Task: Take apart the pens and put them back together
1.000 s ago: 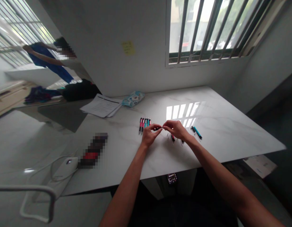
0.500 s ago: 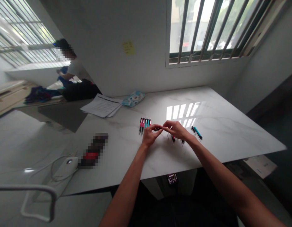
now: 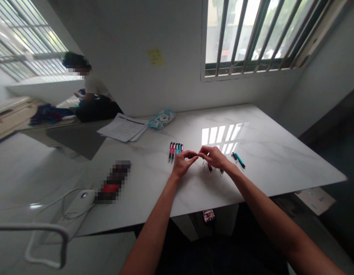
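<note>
My left hand and my right hand meet fingertip to fingertip above the table. Both are closed in a pinch around something small and dark that I cannot make out. Just left of my left hand lies a row of several pens, pink and teal with black grips, side by side. Under my right hand are pink-and-black pen parts and a thin clear piece, partly hidden by the fingers. To the right of that hand, a teal pen barrel rests beside a thin refill.
A marble-patterned table spans the view. Toward the wall lie printed papers and a blue wipes packet. A blurred-out dark object and a white box with a cable sit left. Another person sits far left.
My hands have barely moved, still pinched together, with the right fingertips shifted very slightly right. The other person's hands have lowered and their blue cloth is less raised.
</note>
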Demonstrator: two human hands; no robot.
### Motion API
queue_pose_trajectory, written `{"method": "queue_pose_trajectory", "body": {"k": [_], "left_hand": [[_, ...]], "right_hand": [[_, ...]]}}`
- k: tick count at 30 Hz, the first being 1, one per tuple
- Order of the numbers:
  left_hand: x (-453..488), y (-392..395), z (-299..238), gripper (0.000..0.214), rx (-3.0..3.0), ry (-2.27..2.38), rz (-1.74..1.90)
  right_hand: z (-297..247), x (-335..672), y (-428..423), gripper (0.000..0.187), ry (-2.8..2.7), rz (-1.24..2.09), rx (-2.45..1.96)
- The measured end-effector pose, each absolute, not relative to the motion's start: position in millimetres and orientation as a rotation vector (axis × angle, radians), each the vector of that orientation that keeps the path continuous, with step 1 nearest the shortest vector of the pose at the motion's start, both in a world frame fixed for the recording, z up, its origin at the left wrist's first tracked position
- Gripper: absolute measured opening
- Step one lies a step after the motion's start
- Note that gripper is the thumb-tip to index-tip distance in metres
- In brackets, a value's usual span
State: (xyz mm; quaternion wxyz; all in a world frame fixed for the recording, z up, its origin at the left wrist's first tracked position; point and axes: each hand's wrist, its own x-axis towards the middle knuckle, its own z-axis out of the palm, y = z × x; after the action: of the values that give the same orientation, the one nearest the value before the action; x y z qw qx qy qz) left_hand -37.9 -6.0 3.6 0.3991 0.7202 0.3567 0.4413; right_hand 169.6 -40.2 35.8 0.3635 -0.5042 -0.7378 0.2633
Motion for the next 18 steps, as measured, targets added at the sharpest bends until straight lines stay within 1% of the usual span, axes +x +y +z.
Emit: {"method": "queue_pose_trajectory", "body": {"k": [4, 7, 9, 10, 13, 14, 15, 18], "left_hand": [[-35, -2, -1, 0.033, 1.63, 0.883, 1.205], [-34, 1, -1, 0.042, 1.432, 0.87, 1.284], [-34, 2, 1, 0.043, 1.352, 0.859, 1.296], [-34, 2, 2, 0.042, 1.324, 0.855, 1.292], [-37, 0, 7, 0.04, 1.274, 0.858, 1.249], [-37, -1, 8, 0.04, 1.262, 0.862, 1.238], [-37, -1, 9, 0.041, 1.254, 0.865, 1.228], [-36, -3, 10, 0.044, 1.241, 0.878, 1.201]], "right_hand": [[41, 164, -43, 0.031, -1.858, 0.655, -1.351], [44, 153, -45, 0.035, -1.793, 0.665, -1.344], [46, 149, -46, 0.036, -1.79, 0.674, -1.341], [46, 150, -45, 0.034, -1.808, 0.668, -1.337], [48, 163, -45, 0.019, -1.936, 0.597, -1.292], [49, 171, -45, 0.022, -1.994, 0.565, -1.272], [50, 180, -45, 0.032, -2.061, 0.538, -1.252], [50, 206, -49, 0.073, -2.254, 0.496, -1.235]]}}
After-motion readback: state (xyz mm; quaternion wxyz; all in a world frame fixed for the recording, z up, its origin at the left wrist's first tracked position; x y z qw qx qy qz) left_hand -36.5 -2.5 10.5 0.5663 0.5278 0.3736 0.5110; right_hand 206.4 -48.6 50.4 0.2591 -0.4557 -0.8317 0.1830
